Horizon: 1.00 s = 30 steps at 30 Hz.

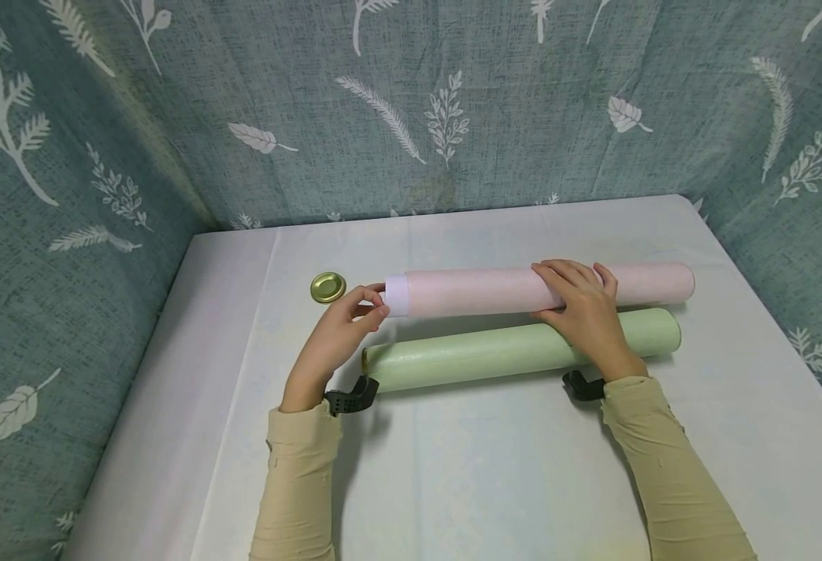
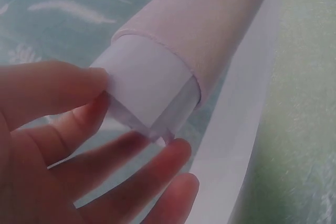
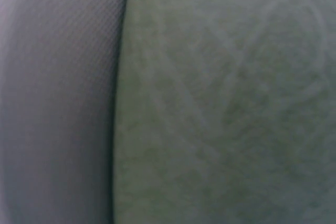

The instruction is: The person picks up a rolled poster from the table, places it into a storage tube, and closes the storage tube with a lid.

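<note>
A pink tube (image 1: 477, 293) lies sideways on the table, a rolled white paper sheet (image 1: 396, 296) sticking out of its left end. My left hand (image 1: 343, 331) pinches the roll's outer edge. The left wrist view shows the thumb on top of the paper (image 2: 147, 74), with other fingers spread below and beside it. Over the pink tube's right half, my right hand (image 1: 582, 312) holds it from above, fingers across the far side and thumb on the near side. A green tube (image 1: 467, 358) lies just in front, passing under the right hand. Green surface (image 3: 226, 103) fills most of the right wrist view.
A gold round lid (image 1: 327, 287) rests on the table left of the pink tube, close behind the left hand. White cloth covers the table (image 1: 488, 467). Teal leaf-patterned curtains (image 1: 411, 109) stand behind it and on both sides.
</note>
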Available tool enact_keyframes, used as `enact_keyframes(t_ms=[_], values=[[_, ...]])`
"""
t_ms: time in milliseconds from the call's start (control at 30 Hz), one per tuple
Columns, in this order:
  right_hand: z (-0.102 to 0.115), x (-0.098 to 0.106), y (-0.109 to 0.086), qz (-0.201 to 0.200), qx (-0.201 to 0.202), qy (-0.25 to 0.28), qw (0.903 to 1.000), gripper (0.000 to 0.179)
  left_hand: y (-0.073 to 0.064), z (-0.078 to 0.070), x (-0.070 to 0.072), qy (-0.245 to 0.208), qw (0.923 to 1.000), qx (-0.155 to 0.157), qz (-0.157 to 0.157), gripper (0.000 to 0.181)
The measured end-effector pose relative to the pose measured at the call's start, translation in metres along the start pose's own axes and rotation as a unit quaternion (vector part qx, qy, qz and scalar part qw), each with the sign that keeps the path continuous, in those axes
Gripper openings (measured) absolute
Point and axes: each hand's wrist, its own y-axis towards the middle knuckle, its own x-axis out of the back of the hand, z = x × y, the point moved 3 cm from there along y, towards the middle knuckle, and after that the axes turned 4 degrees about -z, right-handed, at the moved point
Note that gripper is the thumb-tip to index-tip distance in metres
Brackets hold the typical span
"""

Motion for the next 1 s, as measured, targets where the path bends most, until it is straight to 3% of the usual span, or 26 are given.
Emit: enact_keyframes(t_ms=[600, 1000], values=[[0.002, 0.001, 0.001, 0.013, -0.005, -0.001, 0.9999, 0.071, -0.001, -0.002, -0.006, 0.038, 0.9988, -0.029, 0.006, 0.024], [0.002, 0.001, 0.0, 0.014, -0.007, 0.0, 0.9999, 0.071, -0.002, -0.006, -0.015, 0.079, 0.9952, -0.044, 0.037, 0.025]])
